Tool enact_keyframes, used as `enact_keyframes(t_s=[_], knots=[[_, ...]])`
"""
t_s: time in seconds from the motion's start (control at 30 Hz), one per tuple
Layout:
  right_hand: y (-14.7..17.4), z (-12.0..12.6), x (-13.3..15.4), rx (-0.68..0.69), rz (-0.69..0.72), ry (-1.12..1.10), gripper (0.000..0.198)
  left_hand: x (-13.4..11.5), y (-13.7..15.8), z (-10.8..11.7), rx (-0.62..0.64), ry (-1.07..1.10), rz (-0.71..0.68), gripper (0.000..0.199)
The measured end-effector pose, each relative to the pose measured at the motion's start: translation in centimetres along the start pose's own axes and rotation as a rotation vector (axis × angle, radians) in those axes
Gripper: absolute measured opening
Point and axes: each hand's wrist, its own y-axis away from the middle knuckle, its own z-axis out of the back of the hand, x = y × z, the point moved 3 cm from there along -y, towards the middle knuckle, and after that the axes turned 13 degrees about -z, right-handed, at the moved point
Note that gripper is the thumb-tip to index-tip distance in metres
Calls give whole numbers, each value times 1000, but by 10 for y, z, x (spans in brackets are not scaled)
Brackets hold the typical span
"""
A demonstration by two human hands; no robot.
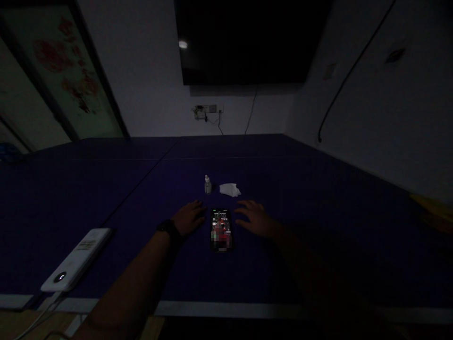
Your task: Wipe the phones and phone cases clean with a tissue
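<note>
A smartphone (221, 230) with its screen lit lies flat on the dark blue table (283, 274). To its left rests my left hand (189, 217), palm down with fingers stretched out, holding nothing; a dark band is on that wrist. On the phone's other side my right hand (255, 218) lies with its fingers spread, also holding nothing. Just beyond the phone stands a small clear bottle (207, 185) with a white cap. Beside the bottle is a crumpled white cloth or tissue (230, 190).
A white power bank (78, 259) with a cable plugged in lies at the near left. The table's white front edge (226, 309) runs below. A large dark screen (251, 42) hangs on the far wall above sockets (208, 109). Something yellow (433, 212) is at the right.
</note>
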Motion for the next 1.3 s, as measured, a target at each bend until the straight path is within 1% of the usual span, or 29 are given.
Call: enact_keyframes(t_s=[0.03, 0.1, 0.17, 0.23, 0.33, 0.4, 0.5, 0.57, 0.63, 0.67, 0.73, 0.8, 0.9, 0.97, 1.13, 1.3], knots=[[2, 1, 1, 25, 14, 4, 50, -5, 0, 0, 17, 24, -31, 56], [7, 0, 4, 99, 53, 1, 66, -15, -2, -2, 47, 76, -78, 58], [11, -2, 8, 179, 88, -30, 78, -22, -4, -7, 55, 128, -93, 61], [12, -4, 10, 230, 90, -148, 78, -26, -7, -11, 29, 178, -78, 60], [10, -7, 11, 233, 45, -379, 73, -31, -11, -14, -54, 260, -32, 57], [7, -9, 11, 220, 24, -487, 73, -37, -12, -10, -116, 314, -11, 52], [2, -13, 17, 209, 25, -662, 74, -51, -12, 1, -221, 480, -2, 47], [-1, -16, 24, 217, 41, -809, 74, -60, -12, 7, -390, 942, 57, 43], [-2, -20, 31, 228, 41, -952, 72, -68, -14, 8, -444, 1307, 147, 40], [-2, -22, 34, 231, 28, -1017, 71, -71, -14, 6, -458, 1431, 208, 39], [-1, -25, 37, 231, -22, -1136, 65, -74, -15, 3, -489, 1558, 324, 34], [0, -27, 37, 224, -95, -1243, 55, -73, -14, 0, -521, 1581, 398, 27], [1, -30, 36, 214, -202, -1387, 38, -70, -13, -3, -540, 1587, 443, 24], [2, -30, 37, 219, -241, -1475, 31, -70, -11, -3, -544, 1605, 464, 24], [7, -27, 46, 291, -232, -1638, 26, -74, -11, -2, -542, 1648, 477, 24], [11, -29, 54, 371, -210, -1709, 22, -75, -12, -3, -555, 1666, 463, 27]])
